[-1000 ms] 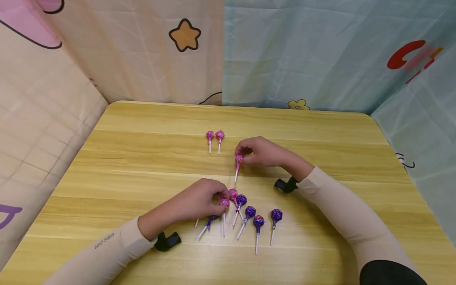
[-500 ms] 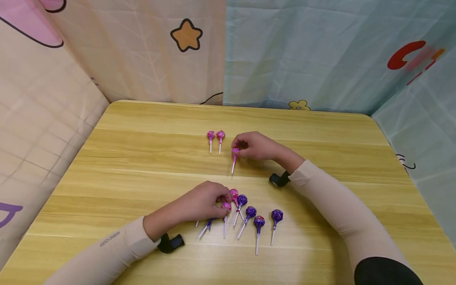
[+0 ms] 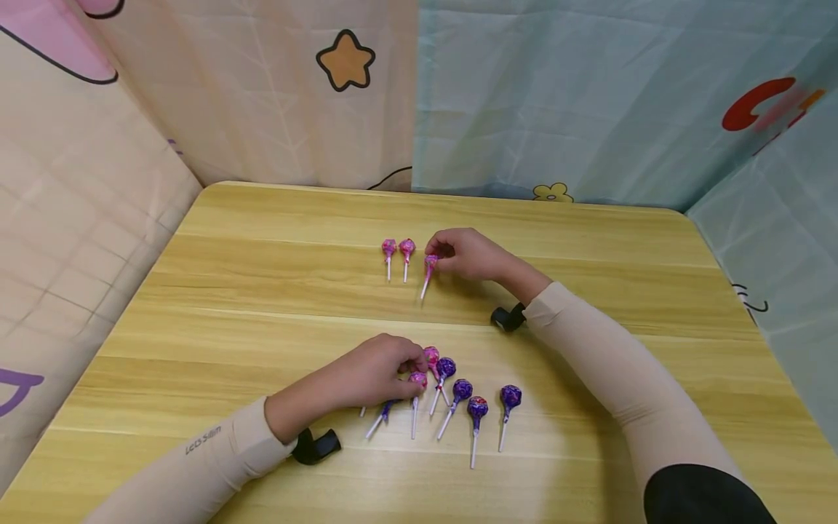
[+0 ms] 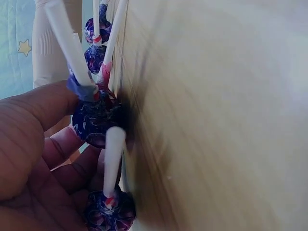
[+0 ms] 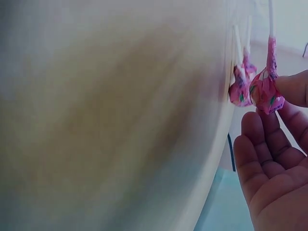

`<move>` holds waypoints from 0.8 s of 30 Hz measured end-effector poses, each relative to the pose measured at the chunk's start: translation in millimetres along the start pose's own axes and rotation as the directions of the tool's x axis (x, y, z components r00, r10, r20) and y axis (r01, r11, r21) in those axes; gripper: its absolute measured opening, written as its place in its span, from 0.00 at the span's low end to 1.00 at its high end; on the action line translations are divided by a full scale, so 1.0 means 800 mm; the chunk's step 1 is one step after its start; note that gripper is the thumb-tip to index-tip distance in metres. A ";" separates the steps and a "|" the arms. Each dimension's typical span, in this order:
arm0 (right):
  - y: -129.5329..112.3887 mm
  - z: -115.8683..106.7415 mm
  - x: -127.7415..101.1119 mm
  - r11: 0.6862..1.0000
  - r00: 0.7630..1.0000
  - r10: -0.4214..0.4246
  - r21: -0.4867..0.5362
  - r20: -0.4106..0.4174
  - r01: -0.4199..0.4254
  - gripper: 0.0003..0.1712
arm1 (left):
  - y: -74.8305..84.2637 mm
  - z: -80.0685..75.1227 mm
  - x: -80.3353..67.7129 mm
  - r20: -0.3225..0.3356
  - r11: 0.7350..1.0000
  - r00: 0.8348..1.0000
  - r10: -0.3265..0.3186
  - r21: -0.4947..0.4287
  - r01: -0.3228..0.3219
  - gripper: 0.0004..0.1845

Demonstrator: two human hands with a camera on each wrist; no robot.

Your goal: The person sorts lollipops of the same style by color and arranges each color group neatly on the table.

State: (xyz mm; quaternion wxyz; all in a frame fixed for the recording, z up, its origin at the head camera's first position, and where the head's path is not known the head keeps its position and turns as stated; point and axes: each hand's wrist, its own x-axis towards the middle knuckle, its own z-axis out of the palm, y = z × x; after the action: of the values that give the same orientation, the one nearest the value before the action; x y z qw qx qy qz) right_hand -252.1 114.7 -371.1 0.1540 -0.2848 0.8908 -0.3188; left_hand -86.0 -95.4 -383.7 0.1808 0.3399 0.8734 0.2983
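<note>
My right hand (image 3: 473,253) pinches a pink-wrapped lollipop (image 3: 430,263) by its head, stick pointing toward me. It is just right of two pink lollipops (image 3: 407,249) lying side by side toward the far edge. In the right wrist view, thumb and fingers grip that lollipop's head (image 5: 266,94) close over the table. Nearer me, my left hand (image 3: 376,371) pinches another pink lollipop (image 3: 417,380) within a loose cluster. A third pink one (image 3: 431,356) lies by its fingertips, beside a purple lollipop (image 3: 446,367). Part of another purple lollipop (image 3: 386,411) is hidden under the left hand.
More purple lollipops lie right of the left hand: one (image 3: 462,391), one in front (image 3: 478,409), and one farther right (image 3: 510,397). All rest on the wooden table (image 3: 262,291). Patterned curtains (image 3: 556,94) hang behind its far edge.
My right hand has carried its pink lollipop away from me and slightly left, closer to the pair. My left hand shifted slightly right with its lollipop, then stayed nearly still.
</note>
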 end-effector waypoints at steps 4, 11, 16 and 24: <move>0.002 -0.003 0.007 1.000 1.000 0.006 0.018 -0.007 -0.005 0.09 | -0.002 0.002 -0.001 -0.003 1.000 1.000 0.000 -0.002 0.000 0.06; 0.006 -0.006 0.016 0.999 0.999 0.032 0.030 -0.007 -0.032 0.09 | -0.002 0.002 -0.002 -0.001 1.000 1.000 -0.013 -0.020 0.013 0.06; 0.008 -0.007 0.021 1.000 1.000 0.028 0.013 0.005 -0.028 0.09 | -0.001 0.003 -0.001 0.013 0.999 1.000 -0.029 -0.038 0.029 0.06; 0.014 -0.009 0.033 1.000 1.000 0.020 -0.011 0.022 -0.019 0.09 | -0.003 0.005 0.003 0.014 1.000 1.000 -0.017 -0.014 0.017 0.06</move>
State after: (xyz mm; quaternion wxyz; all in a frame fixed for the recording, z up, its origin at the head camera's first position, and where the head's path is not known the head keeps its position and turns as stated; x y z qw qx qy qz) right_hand -280.5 109.6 -375.9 0.1653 -0.2803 0.8935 -0.3095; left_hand -86.5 -93.8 -388.4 0.1915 0.3330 0.8730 0.3005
